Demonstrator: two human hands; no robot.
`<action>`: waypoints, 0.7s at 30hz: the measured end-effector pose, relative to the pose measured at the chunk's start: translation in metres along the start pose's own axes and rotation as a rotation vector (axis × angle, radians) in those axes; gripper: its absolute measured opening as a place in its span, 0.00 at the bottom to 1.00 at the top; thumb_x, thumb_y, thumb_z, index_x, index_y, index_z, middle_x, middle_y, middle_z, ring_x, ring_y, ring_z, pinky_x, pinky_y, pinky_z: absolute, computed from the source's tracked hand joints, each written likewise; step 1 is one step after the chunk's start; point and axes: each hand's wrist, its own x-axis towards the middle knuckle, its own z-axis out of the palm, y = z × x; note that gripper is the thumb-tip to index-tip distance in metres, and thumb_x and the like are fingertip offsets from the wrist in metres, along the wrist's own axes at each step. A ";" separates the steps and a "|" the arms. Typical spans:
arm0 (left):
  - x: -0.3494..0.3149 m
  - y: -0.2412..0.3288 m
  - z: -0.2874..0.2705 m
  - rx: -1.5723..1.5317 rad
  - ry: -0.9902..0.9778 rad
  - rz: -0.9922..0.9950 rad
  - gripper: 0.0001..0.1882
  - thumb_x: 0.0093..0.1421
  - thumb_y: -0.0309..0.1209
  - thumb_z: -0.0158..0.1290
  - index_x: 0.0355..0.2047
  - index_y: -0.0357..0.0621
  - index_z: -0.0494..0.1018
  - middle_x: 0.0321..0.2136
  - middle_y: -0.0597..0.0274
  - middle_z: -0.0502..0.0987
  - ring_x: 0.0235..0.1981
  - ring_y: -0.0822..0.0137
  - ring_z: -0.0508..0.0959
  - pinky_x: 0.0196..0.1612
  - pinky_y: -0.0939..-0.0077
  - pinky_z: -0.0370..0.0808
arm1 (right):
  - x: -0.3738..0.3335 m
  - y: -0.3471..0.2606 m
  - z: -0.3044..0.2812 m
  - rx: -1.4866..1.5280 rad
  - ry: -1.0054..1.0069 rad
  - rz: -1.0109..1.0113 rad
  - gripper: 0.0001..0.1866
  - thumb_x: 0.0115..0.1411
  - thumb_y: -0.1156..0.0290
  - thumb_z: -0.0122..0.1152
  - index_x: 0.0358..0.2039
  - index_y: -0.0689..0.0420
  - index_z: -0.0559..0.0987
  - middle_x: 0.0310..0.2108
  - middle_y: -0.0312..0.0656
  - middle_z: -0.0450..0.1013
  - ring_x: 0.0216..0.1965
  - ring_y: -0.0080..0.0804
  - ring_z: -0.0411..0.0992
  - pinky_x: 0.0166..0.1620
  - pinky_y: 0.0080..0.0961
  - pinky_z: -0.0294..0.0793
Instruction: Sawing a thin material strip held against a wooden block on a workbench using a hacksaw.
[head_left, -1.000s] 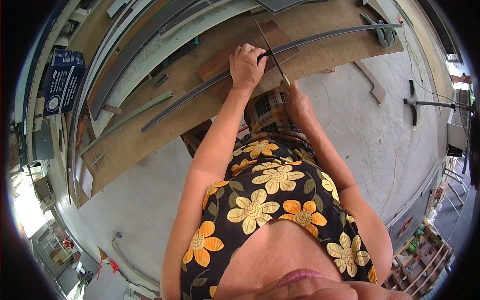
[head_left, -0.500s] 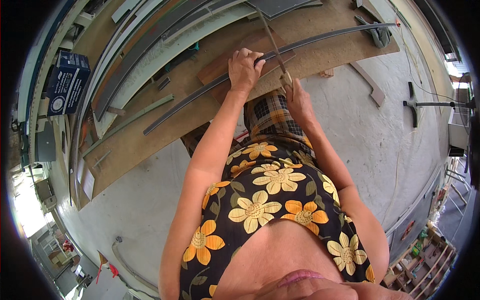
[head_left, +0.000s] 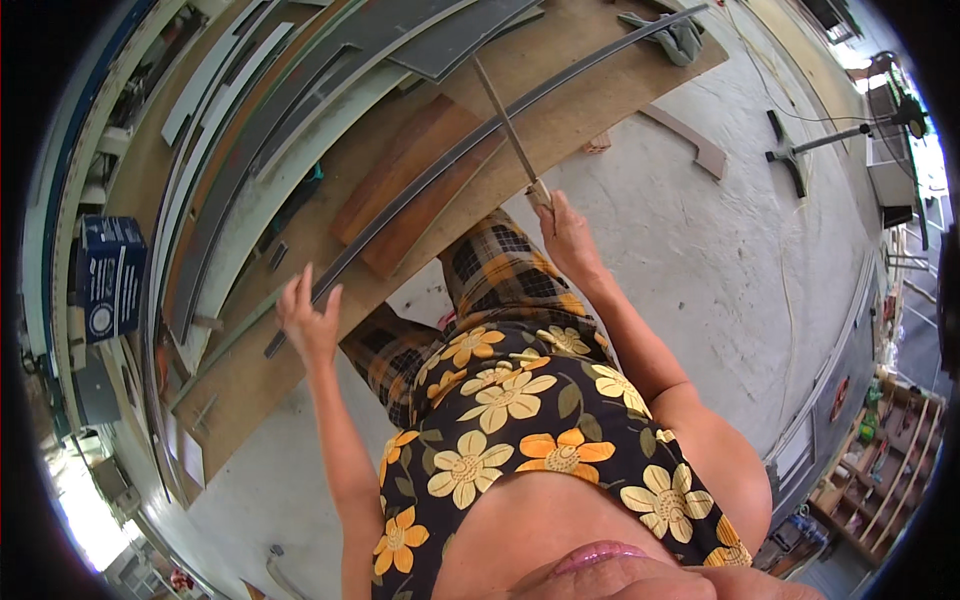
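Note:
A long, narrow dark-grey strip (head_left: 430, 176) slants across the workbench, over a reddish-brown wooden board (head_left: 385, 180). My left hand (head_left: 308, 318) is at the strip's near-left end, fingers and thumb apart on either side of it; whether it touches the strip I cannot tell. My right hand (head_left: 568, 235) is closed around the wooden handle of a hand saw (head_left: 507, 122). The saw's thin blade points away from me and crosses the strip near its middle.
Long grey and pale panels (head_left: 290, 130) are stacked along the far side of the brown workbench (head_left: 590, 95). A blue box (head_left: 110, 275) stands at the left. A grey glove-like cloth (head_left: 672, 38) lies by the strip's far end. An angled offcut (head_left: 690, 140) lies on the floor.
My left hand has let go of the strip's middle and moved left to its near end, fingers spread. The right hand still grips the saw. The whole view has turned and shifted.

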 end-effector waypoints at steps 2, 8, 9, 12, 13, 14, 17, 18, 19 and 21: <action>-0.019 -0.022 -0.007 0.107 -0.028 -0.063 0.28 0.54 0.47 0.65 0.53 0.53 0.77 0.47 0.62 0.74 0.50 0.55 0.73 0.54 0.54 0.66 | 0.002 -0.004 -0.001 0.024 -0.008 0.005 0.12 0.69 0.64 0.47 0.42 0.61 0.65 0.31 0.68 0.72 0.37 0.73 0.69 0.37 0.58 0.65; -0.025 -0.041 0.001 0.070 -0.052 -0.121 0.19 0.58 0.46 0.62 0.45 0.50 0.78 0.39 0.63 0.75 0.45 0.56 0.74 0.49 0.55 0.67 | 0.003 -0.015 0.000 0.076 -0.038 -0.052 0.12 0.70 0.65 0.46 0.41 0.62 0.64 0.30 0.66 0.72 0.35 0.71 0.70 0.36 0.54 0.67; -0.024 -0.041 0.005 0.069 -0.049 -0.123 0.19 0.58 0.46 0.62 0.45 0.50 0.78 0.39 0.63 0.75 0.45 0.56 0.74 0.49 0.55 0.67 | 0.002 -0.017 0.000 0.081 -0.030 -0.065 0.12 0.70 0.65 0.46 0.41 0.62 0.64 0.30 0.66 0.72 0.35 0.70 0.70 0.36 0.54 0.67; -0.023 -0.038 0.010 0.018 0.081 -0.066 0.16 0.59 0.45 0.61 0.38 0.48 0.77 0.34 0.62 0.75 0.41 0.55 0.75 0.46 0.58 0.68 | 0.001 -0.017 0.001 0.108 -0.019 -0.050 0.08 0.70 0.69 0.48 0.41 0.62 0.66 0.28 0.61 0.68 0.27 0.58 0.66 0.33 0.43 0.67; -0.022 -0.032 0.013 -0.037 0.118 -0.072 0.15 0.59 0.45 0.61 0.36 0.48 0.77 0.33 0.62 0.74 0.40 0.55 0.75 0.45 0.59 0.69 | 0.000 -0.016 -0.001 0.107 -0.016 -0.050 0.08 0.70 0.69 0.48 0.41 0.62 0.66 0.28 0.61 0.68 0.27 0.58 0.66 0.33 0.43 0.67; -0.022 -0.027 0.015 -0.091 0.154 -0.080 0.15 0.59 0.46 0.61 0.35 0.47 0.77 0.32 0.62 0.74 0.38 0.55 0.75 0.44 0.59 0.69 | 0.000 -0.014 -0.003 0.100 -0.001 -0.043 0.08 0.70 0.69 0.48 0.41 0.61 0.66 0.27 0.60 0.68 0.27 0.56 0.66 0.33 0.43 0.67; -0.011 -0.002 0.012 -0.118 0.146 -0.070 0.15 0.58 0.45 0.62 0.34 0.47 0.77 0.31 0.62 0.74 0.37 0.55 0.76 0.42 0.60 0.70 | -0.001 -0.009 -0.010 0.100 0.052 -0.046 0.07 0.70 0.70 0.47 0.41 0.61 0.66 0.26 0.58 0.67 0.26 0.52 0.65 0.32 0.41 0.67; -0.008 0.006 0.014 -0.116 0.147 -0.073 0.15 0.58 0.45 0.62 0.34 0.47 0.77 0.31 0.62 0.74 0.37 0.55 0.76 0.42 0.60 0.70 | -0.001 -0.008 -0.012 0.107 0.090 -0.058 0.07 0.70 0.70 0.47 0.41 0.61 0.66 0.26 0.57 0.67 0.25 0.50 0.65 0.32 0.41 0.67; -0.004 0.013 0.016 -0.129 0.158 -0.078 0.15 0.58 0.45 0.62 0.34 0.47 0.77 0.31 0.63 0.74 0.36 0.55 0.76 0.41 0.60 0.70 | 0.000 -0.009 -0.014 0.107 0.088 -0.061 0.07 0.70 0.70 0.47 0.41 0.61 0.66 0.26 0.57 0.67 0.25 0.50 0.65 0.32 0.41 0.67; 0.005 0.028 0.021 -0.119 0.174 -0.053 0.14 0.57 0.44 0.63 0.34 0.48 0.78 0.30 0.63 0.74 0.35 0.56 0.76 0.39 0.61 0.70 | 0.002 -0.012 -0.017 0.077 0.119 -0.067 0.08 0.69 0.70 0.49 0.42 0.62 0.66 0.31 0.64 0.71 0.34 0.67 0.70 0.36 0.48 0.69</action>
